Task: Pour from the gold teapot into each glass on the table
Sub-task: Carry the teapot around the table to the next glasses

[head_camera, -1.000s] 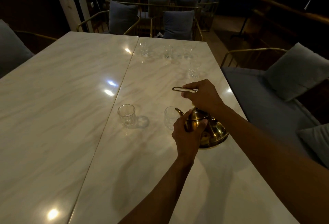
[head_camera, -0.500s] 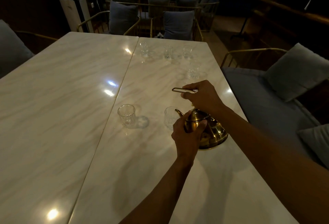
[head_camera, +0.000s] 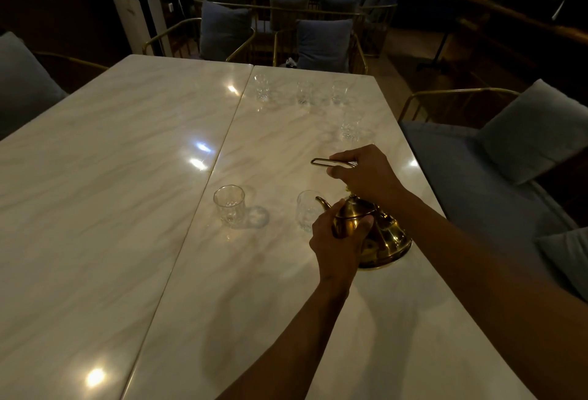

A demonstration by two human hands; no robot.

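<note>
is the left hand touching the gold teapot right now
Touching. The head view shows the left hand wrapped around the front of the gold teapot, thumb lying across its lid just behind the spout.

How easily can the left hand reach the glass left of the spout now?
Probably easily, once it lets go: the left hand grips the gold teapot, and bare table separates it from that glass.

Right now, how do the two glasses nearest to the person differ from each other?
The left near glass stands free and in full view, while the right near glass is partly hidden by the left hand. The teapot spout reaches over the right near glass; nothing is over the left near glass. The left near glass stands beside the table seam; the right near glass stands further from it. Both are clear, upright and patterned.
</note>
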